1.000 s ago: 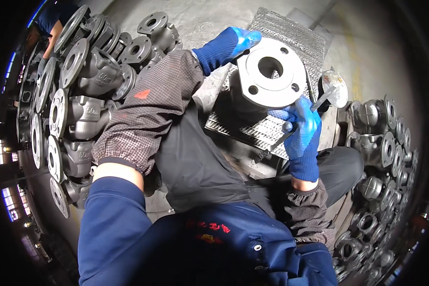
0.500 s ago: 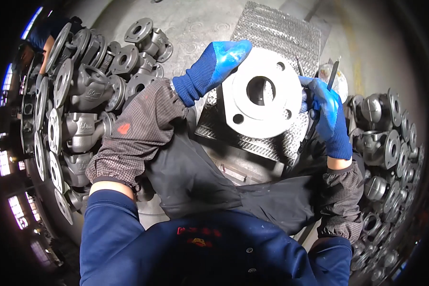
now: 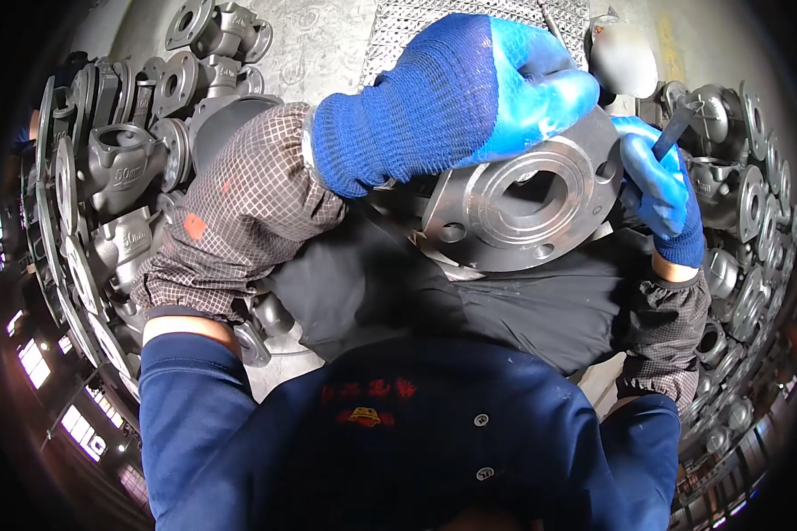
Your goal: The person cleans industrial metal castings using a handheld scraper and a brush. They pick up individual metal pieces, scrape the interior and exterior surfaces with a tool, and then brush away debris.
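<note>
In the head view, the gloved left hand (image 3: pixel 505 97) has its fingers wrapped over the upper edge of a grey flanged casting (image 3: pixel 496 208), grasping it tilted above the person's dark trousers (image 3: pixel 372 292). The gloved right hand (image 3: pixel 660 190), just beside the flange's right edge, has its fingers closed around a dark rod (image 3: pixel 679 126). More castings (image 3: pixel 124 168) stand stacked on both sides.

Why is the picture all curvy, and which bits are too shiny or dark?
Head view: the fisheye lens bends the outer valves and leaves black corners; bright light shines off the left glove; the windows glare white; the shirt sinks into shadow low down; the pale disc looks blurry.
</note>
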A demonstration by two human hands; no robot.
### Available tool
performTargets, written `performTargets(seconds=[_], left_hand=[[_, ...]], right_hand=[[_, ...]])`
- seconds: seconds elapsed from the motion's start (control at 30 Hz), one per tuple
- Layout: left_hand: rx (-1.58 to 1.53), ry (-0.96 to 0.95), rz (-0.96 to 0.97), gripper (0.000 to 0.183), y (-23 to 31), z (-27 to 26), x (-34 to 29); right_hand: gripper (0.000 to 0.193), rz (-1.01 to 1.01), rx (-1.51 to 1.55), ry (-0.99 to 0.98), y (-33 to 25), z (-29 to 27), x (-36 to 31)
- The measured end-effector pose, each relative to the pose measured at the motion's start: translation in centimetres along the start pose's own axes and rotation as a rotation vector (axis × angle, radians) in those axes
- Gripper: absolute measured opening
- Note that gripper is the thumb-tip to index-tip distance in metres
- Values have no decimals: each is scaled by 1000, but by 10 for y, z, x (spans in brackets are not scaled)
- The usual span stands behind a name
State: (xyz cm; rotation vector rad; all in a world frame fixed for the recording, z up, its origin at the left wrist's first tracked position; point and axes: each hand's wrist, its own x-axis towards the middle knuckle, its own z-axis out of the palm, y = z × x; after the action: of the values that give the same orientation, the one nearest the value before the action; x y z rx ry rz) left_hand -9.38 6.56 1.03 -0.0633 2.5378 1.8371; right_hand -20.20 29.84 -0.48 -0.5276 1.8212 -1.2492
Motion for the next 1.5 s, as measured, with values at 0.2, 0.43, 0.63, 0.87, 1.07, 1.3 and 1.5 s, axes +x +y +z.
performTargets(seconds=[0.2,0.43,0.63,0.87,1.07,1.3,1.5], left_hand=[[78,112,197,22,-20,-24,-2],[241,258,323,22,-37,-66,-9],[19,382,69,28,-45,-79,-16],[668,782,296,34,-67,-58,-60],[990,575,176,74,-20,0,-128],[1047,452,291,78,-11,-3,-92],[1069,362,253,79,-26,-66,-61]], right_hand=[[33,-206,-189,5,-26,33,11],[27,-733,-377,59,-29,66,40],[29,-294,73,17,-55,96,34],[36,-460,97,44,-41,95,45],[38,-397,152,3,-40,84,51],[37,-336,148,-21,-62,94,59],[47,-361,183,32,-62,77,84]])
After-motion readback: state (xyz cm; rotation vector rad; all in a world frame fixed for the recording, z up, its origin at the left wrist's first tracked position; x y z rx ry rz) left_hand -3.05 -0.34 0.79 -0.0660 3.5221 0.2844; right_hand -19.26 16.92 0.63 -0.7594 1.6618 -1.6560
